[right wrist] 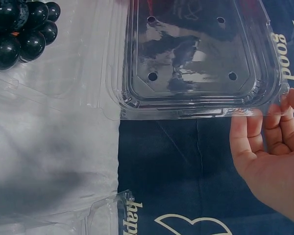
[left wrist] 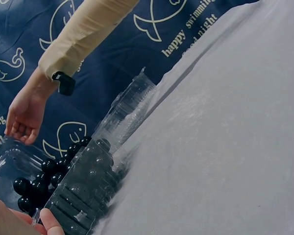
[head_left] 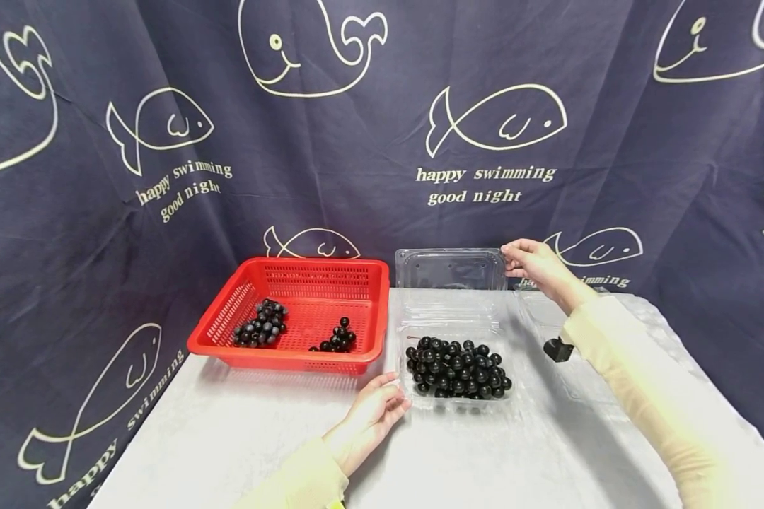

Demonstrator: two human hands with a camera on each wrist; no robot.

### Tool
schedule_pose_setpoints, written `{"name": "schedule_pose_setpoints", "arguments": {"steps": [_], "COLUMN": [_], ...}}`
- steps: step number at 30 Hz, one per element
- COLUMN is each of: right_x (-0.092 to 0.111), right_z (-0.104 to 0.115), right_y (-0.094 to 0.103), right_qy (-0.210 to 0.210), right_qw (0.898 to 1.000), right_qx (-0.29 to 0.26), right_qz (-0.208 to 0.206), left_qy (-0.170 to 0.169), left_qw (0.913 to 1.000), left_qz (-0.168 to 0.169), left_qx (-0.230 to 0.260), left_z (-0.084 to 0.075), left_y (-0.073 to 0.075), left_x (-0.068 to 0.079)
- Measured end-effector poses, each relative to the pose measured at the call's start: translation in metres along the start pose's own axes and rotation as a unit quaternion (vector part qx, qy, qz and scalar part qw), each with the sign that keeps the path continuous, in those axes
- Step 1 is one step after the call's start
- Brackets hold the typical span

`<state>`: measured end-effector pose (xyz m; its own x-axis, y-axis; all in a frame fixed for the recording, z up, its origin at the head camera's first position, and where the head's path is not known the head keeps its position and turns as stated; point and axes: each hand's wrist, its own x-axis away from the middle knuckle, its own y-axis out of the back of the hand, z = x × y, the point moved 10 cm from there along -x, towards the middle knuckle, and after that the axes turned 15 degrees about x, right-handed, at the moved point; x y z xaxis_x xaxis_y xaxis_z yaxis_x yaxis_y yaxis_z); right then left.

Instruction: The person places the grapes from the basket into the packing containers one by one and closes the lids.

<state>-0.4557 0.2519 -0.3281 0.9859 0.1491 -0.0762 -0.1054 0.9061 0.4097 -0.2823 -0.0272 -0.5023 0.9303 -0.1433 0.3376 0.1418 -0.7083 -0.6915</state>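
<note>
A clear plastic clamshell box (head_left: 414, 385) stands on the table, full of dark grapes (head_left: 458, 367). Its hinged lid (head_left: 448, 268) is raised at the back. At the lid's upper right corner, my right hand (head_left: 537, 267) pinches the rim between thumb and fingers; the right wrist view shows the fingertips on the lid's edge (right wrist: 220, 111). My left hand (head_left: 371, 417) holds the box's front left corner. In the left wrist view its fingers (left wrist: 51, 223) lie at the box wall, partly cut off by the frame. Beyond the lid's contact, the right palm holds nothing else.
Left of the box stands a red plastic basket (head_left: 293, 364) with two small bunches of grapes, one left (head_left: 261, 325) and one right (head_left: 337, 338). Another clear plastic container (head_left: 586, 385) lies at the right, partly behind my right forearm. A dark printed curtain (head_left: 356, 162) hangs behind the table.
</note>
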Motion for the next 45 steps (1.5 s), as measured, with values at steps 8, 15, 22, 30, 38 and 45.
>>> {"name": "schedule_pose_setpoints", "arguments": {"steps": [8, 15, 22, 30, 38, 45], "right_x": [0.007, 0.014, 0.021, 0.030, 0.041, 0.048], "right_z": [0.006, 0.007, 0.007, 0.016, 0.022, 0.019], "right_y": [-0.001, 0.002, 0.004, 0.001, 0.001, 0.001], "right_qy": [0.009, 0.016, 0.034, 0.085, 0.120, 0.127], "right_qw": [0.999, 0.999, 0.998, 0.995, 0.990, 0.986], "right_qx": [0.038, 0.048, 0.040, 0.060, 0.074, 0.108], "right_qz": [0.009, 0.017, 0.020, 0.007, 0.009, 0.015], "left_qy": [0.000, 0.000, 0.001, 0.001, 0.006, 0.010], "left_qw": [1.0000, 0.9999, 0.9999, 1.0000, 0.9999, 0.9998], "left_qz": [-0.003, -0.006, 0.002, 0.001, -0.005, 0.004], "left_qx": [0.002, 0.010, 0.010, 0.008, 0.014, 0.017], "left_z": [-0.001, -0.001, 0.000, -0.001, -0.002, -0.002], "left_y": [0.000, 0.000, -0.002, -0.001, -0.001, -0.003], "left_x": [0.001, 0.002, 0.001, 0.001, 0.003, 0.005]}}
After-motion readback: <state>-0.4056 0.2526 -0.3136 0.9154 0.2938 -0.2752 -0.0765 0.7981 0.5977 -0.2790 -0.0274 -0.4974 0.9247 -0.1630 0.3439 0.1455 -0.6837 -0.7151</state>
